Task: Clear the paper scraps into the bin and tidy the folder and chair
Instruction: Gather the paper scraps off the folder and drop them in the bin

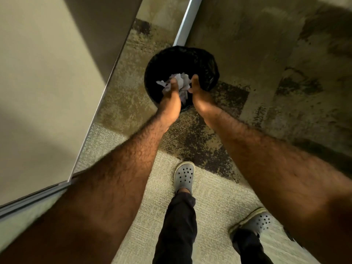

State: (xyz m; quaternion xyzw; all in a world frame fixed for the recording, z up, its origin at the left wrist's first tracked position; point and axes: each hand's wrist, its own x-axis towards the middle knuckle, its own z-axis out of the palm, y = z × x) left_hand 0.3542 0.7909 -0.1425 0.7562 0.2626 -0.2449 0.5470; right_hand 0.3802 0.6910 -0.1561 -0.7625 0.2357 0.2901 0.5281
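The paper scraps (180,82) are a crumpled white wad held directly over the mouth of the bin (202,60), low between my two hands; I read them as above the opening rather than resting inside, though I cannot tell how deep they sit. My left hand (171,96) is curled against the wad from its left side and carries most of it; my right hand (200,94) is flat and open-fingered just beside it, pressed to the right edge of the wad rather than gripping it. So the scraps lie straight below and between the palms, with the left hand the nearer holder; the coming move, as I judge it, only needs the hands to part so the wad falls straight down.

The bin is round, lined with a black bag; its inside is too dark to show anything beyond the wad. It stands on patterned carpet (190,134), close to a metal post (185,25); a pale worktop (38,92) runs along my left. My grey clogs (184,175) stand well back from the bin. Neither folder nor chair is in view.
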